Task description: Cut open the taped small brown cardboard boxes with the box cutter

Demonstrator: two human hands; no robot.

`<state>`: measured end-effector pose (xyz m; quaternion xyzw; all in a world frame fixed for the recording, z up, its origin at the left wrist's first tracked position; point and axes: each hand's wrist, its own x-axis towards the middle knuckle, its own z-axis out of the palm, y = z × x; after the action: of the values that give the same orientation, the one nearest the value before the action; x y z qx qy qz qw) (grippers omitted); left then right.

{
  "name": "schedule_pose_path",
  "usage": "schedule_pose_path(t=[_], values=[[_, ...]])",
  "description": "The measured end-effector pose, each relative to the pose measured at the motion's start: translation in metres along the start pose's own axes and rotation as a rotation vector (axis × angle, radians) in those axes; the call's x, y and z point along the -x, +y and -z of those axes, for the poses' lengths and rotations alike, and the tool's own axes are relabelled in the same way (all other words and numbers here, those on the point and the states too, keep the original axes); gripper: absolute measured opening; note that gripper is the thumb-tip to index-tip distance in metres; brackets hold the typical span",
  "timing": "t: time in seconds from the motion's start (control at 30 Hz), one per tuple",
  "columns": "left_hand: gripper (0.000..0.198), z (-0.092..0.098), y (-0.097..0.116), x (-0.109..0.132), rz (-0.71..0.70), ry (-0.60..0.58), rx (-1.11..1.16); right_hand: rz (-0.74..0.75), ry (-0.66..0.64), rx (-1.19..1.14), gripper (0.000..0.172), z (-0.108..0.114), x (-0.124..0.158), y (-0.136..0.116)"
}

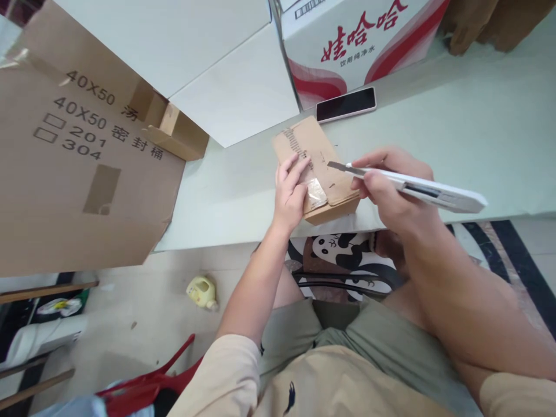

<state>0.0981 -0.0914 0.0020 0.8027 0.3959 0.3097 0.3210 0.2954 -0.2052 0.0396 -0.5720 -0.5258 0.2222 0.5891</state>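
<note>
A small brown cardboard box (315, 153) lies on the pale green tabletop (234, 197) near its front edge. A strip of clear tape and dark printed marks show on its top. My left hand (290, 188) rests on the left side of the box, fingers stretched over the top face. In my right hand (395, 179) is a white utility knife (443, 191), gripped between thumb and fingers. Its blade is out and points left, over the right part of the box top. Whether the blade touches the cardboard I cannot tell.
Behind the box lie a phone (346, 105) and a white-and-red carton (356, 52). White boxes (243, 87) and a large printed cardboard carton (87, 145) stand to the left. A yellow jug (202, 291) and a red chair (152, 385) are down on the floor.
</note>
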Motion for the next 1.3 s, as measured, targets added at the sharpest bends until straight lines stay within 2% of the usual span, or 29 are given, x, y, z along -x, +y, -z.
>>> schedule_pose_path(t=[0.13, 0.3, 0.53, 0.67, 0.77, 1.0, 1.13, 1.3], values=[[0.042, -0.001, -0.002, 0.001, -0.017, -0.002, 0.010, 0.011, 0.000, 0.143, 0.017, -0.005, 0.001, -0.005], [0.042, -0.005, -0.004, 0.003, -0.031, 0.031, 0.050, 0.008, -0.055, 0.256, 0.011, -0.018, 0.000, -0.007], [0.043, -0.004, -0.003, 0.004, -0.024, 0.035, 0.053, -0.037, -0.070, 0.264, 0.015, -0.017, -0.001, -0.006], [0.044, -0.005, -0.003, 0.004, -0.010, 0.037, 0.042, -0.004, -0.061, 0.348, 0.015, -0.021, -0.003, -0.001], [0.045, -0.004, -0.004, 0.004, -0.009, 0.041, 0.029, 0.023, -0.105, 0.364, 0.015, -0.024, -0.004, 0.000], [0.046, -0.001, -0.003, 0.003, -0.028, 0.028, 0.032, -0.008, -0.112, 0.400, 0.017, -0.020, -0.002, -0.008], [0.045, -0.001, -0.004, 0.003, -0.017, 0.037, 0.027, 0.062, -0.062, 0.357, 0.017, -0.013, -0.002, -0.012], [0.044, -0.003, -0.006, 0.001, -0.016, 0.042, 0.039, 0.158, -0.087, 0.272, 0.019, -0.003, -0.001, -0.017]])
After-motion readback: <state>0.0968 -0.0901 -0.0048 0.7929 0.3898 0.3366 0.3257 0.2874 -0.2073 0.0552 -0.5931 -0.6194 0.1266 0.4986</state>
